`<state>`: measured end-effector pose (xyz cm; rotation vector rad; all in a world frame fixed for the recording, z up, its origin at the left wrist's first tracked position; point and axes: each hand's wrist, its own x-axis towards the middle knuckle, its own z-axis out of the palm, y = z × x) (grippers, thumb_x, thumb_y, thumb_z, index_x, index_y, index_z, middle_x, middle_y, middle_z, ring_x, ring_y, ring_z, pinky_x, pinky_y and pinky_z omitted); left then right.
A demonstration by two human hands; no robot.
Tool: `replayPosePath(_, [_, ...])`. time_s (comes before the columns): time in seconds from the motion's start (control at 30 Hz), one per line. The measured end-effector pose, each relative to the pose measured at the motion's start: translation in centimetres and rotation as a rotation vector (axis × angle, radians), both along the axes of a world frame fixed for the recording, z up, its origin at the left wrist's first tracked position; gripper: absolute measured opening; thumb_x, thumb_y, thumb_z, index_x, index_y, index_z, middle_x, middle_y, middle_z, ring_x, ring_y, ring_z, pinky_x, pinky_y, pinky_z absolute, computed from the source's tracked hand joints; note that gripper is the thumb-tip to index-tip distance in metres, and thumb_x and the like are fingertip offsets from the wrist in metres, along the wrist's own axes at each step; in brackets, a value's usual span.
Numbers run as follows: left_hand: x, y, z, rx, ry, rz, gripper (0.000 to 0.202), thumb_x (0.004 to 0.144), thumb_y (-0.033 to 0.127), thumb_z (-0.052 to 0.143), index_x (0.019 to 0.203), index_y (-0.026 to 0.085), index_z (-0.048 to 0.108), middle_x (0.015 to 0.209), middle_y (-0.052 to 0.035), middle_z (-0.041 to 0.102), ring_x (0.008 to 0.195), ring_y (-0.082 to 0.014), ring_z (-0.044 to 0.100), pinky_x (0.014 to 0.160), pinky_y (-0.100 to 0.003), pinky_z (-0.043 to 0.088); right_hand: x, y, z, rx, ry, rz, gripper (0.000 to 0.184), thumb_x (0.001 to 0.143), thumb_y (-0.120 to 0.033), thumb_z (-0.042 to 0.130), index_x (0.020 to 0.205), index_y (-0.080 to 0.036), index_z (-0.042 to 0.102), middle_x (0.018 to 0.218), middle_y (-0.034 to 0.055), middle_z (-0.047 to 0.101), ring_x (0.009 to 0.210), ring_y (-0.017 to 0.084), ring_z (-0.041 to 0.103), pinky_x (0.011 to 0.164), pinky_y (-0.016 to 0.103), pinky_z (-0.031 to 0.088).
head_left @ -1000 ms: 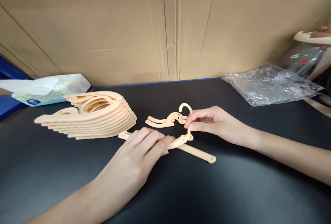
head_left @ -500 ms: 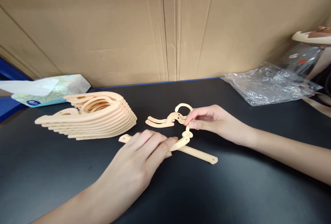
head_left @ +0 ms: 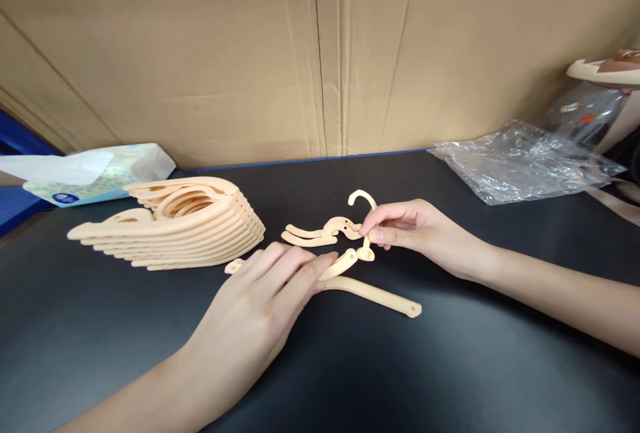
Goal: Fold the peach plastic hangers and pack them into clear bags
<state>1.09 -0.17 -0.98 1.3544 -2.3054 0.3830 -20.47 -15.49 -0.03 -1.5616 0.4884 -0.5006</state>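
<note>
A peach plastic folding hanger (head_left: pixel 373 294) lies on the black table (head_left: pixel 400 366), its arms spread and its hook (head_left: pixel 363 199) raised. My right hand (head_left: pixel 415 233) pinches the hook's stem just above the joint. My left hand (head_left: pixel 265 299) lies over the hanger's left arm, fingers together and pressing it down. Just behind the hook lies a second, folded hanger part (head_left: pixel 320 231). A stack of several folded peach hangers (head_left: pixel 175 226) sits to the left.
A tissue box (head_left: pixel 95 173) stands at the far left by the cardboard wall (head_left: pixel 320 53). A crumpled clear plastic bag (head_left: pixel 520 163) lies at the back right, with more peach pieces (head_left: pixel 605 73) beyond it.
My right hand has lifted and turned the hook more upright. The hanger's arms have shifted slightly under my left hand.
</note>
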Motion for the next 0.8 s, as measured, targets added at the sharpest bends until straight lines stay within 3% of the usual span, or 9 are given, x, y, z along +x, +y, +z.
replayPosePath(0.5, [0.14,-0.09,-0.05,0.001,0.053,0.02,0.028,0.108,0.019,0.038,0.129,0.02,0.057,0.106,-0.0048,0.069,0.087,-0.018,0.062,0.072,-0.031,0.043,0.01,-0.16,-0.12,-0.023,0.003,0.02,0.015,0.084,-0.035,0.076,0.089,-0.021,0.077,0.082,0.0008,0.071,0.075,0.014,0.062,0.07,0.028,0.047])
replayPosePath(0.7, [-0.14,0.08,0.34,0.005,0.076,0.0,0.028,0.107,0.017,0.04,0.13,0.019,0.056,0.106,-0.0044,0.069,0.089,-0.0177,0.064,0.071,-0.031,0.043,0.0,0.06,-0.1,-0.03,0.017,0.095,0.013,0.085,-0.028,0.075,0.096,-0.022,0.078,0.085,-0.0008,0.074,0.082,0.015,0.067,0.079,0.029,0.051])
replayPosePath(0.8, [-0.34,0.17,0.58,0.015,0.08,-0.021,0.028,0.107,0.015,0.041,0.131,0.018,0.056,0.105,-0.0043,0.069,0.09,-0.0171,0.064,0.073,-0.03,0.043,-0.02,0.09,0.02,-0.027,0.008,0.09,0.007,0.084,-0.027,0.076,0.09,-0.022,0.078,0.086,-0.0013,0.074,0.084,0.015,0.068,0.082,0.029,0.051])
